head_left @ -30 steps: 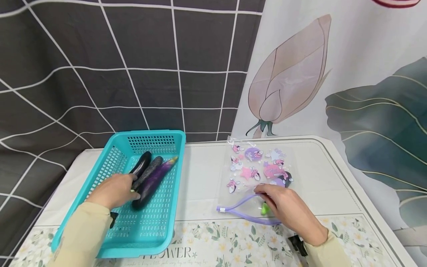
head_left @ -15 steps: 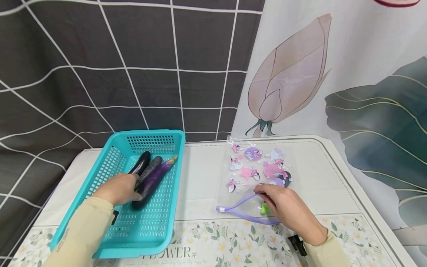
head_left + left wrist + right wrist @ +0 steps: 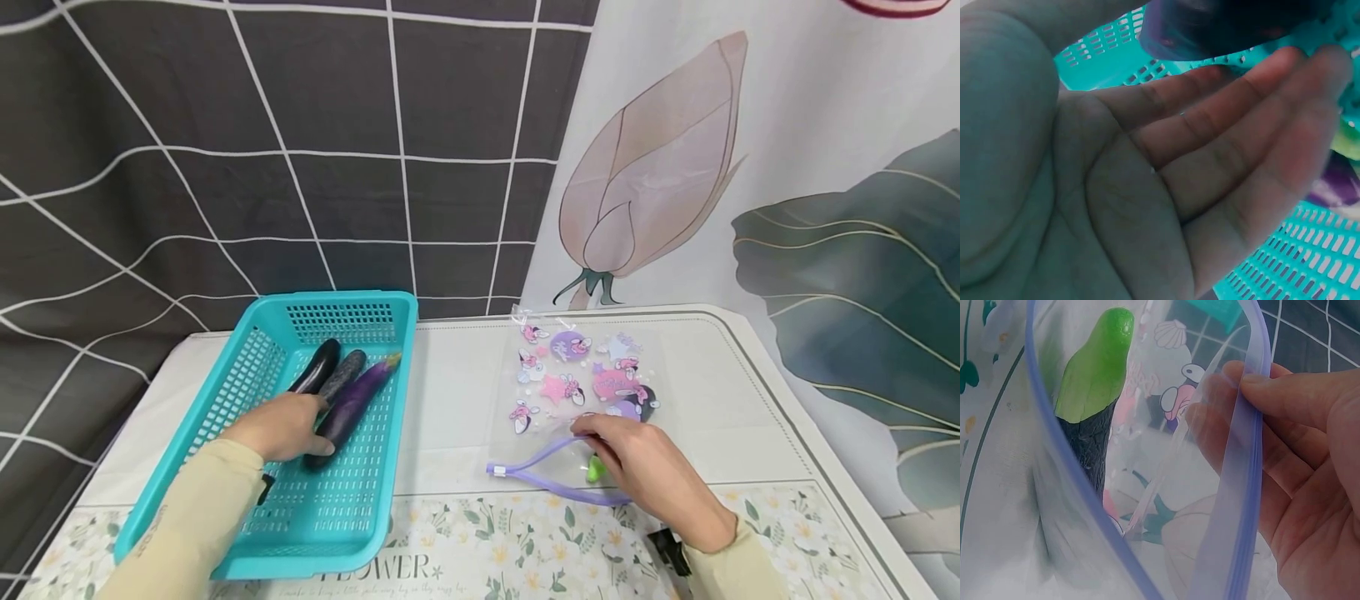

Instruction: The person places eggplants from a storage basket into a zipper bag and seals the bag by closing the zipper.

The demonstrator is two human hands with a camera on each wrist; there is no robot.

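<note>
My left hand [image 3: 281, 427] reaches into a turquoise basket [image 3: 378, 542], with its fingers extended over the lower ends of the vegetables. In the left wrist view the palm faces the camera and the end of a purple eggplant [image 3: 1210, 28] lies close to the fingers. From above, the thumb overlaps this purple eggplant [image 3: 352, 408]; beside it lie a dark rough-skinned vegetable [image 3: 345, 373] and a glossy black eggplant [image 3: 318, 367]. With thumb and fingers my right hand [image 3: 648, 462] pinches the purple rim of a clear printed zip bag [image 3: 540, 417], its mouth held apart.
Inside the bag sits a dark vegetable with a bright green end [image 3: 1097, 369]. A white table [image 3: 465, 375] with a floral printed mat [image 3: 517, 542] carries everything. Behind it hang a dark grid-patterned cloth [image 3: 465, 200] and a flower-printed curtain [image 3: 675, 167].
My left hand has shifted right across the vegetables, its thumb now over the purple eggplant, whose lower end has moved slightly right. The right hand and bag have stayed in place.
</note>
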